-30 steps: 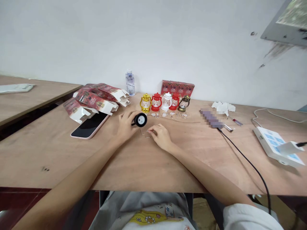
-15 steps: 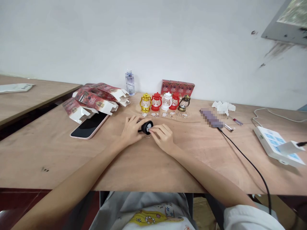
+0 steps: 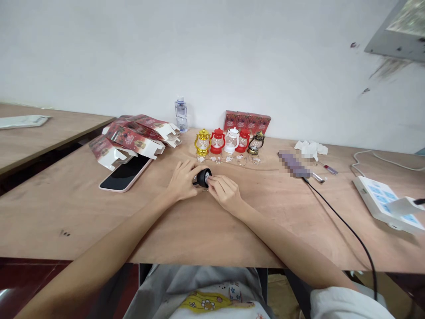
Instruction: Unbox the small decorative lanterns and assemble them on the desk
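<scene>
A black mini lantern [image 3: 201,178] lies tipped on its side, its underside turned toward the right. My left hand [image 3: 183,180] is wrapped round its body and hides much of it. The fingers of my right hand [image 3: 224,190] are pinched together at the pale base; whatever is between them is too small to tell. Behind my hands stands a row of mini lanterns: gold [image 3: 202,142], red [image 3: 218,141], white [image 3: 231,141], a second red one [image 3: 243,141] and bronze [image 3: 256,143]. Small wire hooks with white tags [image 3: 229,159] lie before them.
Unfolded red boxes [image 3: 133,137] overlap a phone [image 3: 125,174] on the left. A water bottle [image 3: 181,115] and red boxes [image 3: 247,122] stand by the wall. Rightward are a blurred-out device [image 3: 294,164] with a black cable, crumpled tissue [image 3: 311,149], a screwdriver [image 3: 331,169] and a power strip [image 3: 381,199].
My right fingertips have shifted slightly at the lantern's base, still pinched. My left hand keeps its hold. The whole view has drifted a little.
</scene>
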A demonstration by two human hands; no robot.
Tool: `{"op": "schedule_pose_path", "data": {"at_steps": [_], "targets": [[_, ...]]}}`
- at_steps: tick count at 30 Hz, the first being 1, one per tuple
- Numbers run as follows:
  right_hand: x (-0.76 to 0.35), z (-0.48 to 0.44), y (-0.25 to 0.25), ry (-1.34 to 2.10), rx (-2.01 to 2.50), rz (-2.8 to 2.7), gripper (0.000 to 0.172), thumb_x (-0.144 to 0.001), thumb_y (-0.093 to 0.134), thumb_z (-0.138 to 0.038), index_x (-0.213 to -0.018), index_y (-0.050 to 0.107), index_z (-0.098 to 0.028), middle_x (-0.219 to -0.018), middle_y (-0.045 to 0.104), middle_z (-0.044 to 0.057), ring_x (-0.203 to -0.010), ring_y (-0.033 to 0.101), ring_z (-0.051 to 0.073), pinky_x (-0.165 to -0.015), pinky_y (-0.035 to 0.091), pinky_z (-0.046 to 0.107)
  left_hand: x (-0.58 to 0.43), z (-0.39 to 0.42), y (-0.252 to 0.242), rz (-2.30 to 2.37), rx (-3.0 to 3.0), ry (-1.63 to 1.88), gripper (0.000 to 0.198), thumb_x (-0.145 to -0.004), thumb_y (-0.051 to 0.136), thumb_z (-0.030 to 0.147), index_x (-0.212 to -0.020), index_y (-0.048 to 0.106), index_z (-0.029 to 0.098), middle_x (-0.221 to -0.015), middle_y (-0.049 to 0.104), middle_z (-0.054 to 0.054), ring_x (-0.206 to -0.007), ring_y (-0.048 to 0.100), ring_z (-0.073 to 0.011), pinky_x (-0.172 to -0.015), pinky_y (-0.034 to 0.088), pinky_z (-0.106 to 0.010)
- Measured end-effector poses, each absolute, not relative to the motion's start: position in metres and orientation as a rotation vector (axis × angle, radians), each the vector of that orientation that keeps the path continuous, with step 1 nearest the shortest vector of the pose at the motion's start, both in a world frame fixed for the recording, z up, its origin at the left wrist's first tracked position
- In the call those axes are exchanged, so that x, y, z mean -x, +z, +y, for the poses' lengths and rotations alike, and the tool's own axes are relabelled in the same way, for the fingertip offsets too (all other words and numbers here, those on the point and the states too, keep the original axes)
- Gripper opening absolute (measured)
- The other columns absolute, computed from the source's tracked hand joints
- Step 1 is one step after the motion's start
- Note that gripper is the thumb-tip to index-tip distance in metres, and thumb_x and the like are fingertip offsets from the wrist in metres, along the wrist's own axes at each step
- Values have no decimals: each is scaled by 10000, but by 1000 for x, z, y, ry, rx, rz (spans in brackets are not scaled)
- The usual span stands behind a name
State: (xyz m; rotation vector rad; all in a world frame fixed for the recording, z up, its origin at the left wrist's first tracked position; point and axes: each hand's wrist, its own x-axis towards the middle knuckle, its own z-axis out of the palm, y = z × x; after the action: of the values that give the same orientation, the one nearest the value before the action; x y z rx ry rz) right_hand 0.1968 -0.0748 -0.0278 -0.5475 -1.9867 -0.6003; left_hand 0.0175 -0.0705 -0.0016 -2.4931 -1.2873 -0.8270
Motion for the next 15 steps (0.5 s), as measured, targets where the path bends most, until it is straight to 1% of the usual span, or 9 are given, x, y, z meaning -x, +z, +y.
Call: {"op": "schedule_pose_path", "data": {"at_steps": [3, 6, 11, 15], "targets": [[-196, -73, -27, -612, 569, -2009, 90, -843, 516, -85, -836, 546, -169, -767, 685, 44, -715, 628, 146, -727, 513, 265, -16, -69, 2, -1246, 2476, -797, 400, -695, 618, 341, -1066, 574, 198, -923, 587, -66, -854, 519, -231, -716, 325, -350], [-196, -72, -28, -613, 589, -2029, 102, -849, 500, -87, -808, 522, -178, -740, 666, 37, -692, 616, 140, -683, 498, 257, -15, -67, 3, -1220, 2479, -784, 389, -686, 616, 310, -1058, 574, 203, -923, 589, -61, -848, 523, -228, -707, 316, -351], [-196, -72, -29, -616, 603, -2032, 102, -847, 495, -87, -803, 507, -178, -729, 652, 31, -680, 605, 138, -654, 482, 254, -16, -67, 3, -1218, 2491, -775, 386, -669, 597, 268, -1051, 574, 210, -913, 587, -59, -836, 518, -229, -700, 311, -352], [-197, -74, -27, -576, 578, -2017, 96, -848, 494, -82, -837, 512, -175, -753, 656, 39, -724, 621, 144, -670, 486, 252, -18, -70, 4, -1221, 2477, -812, 380, -687, 591, 294, -1052, 576, 190, -927, 587, -74, -860, 513, -239, -705, 321, -355]]}}
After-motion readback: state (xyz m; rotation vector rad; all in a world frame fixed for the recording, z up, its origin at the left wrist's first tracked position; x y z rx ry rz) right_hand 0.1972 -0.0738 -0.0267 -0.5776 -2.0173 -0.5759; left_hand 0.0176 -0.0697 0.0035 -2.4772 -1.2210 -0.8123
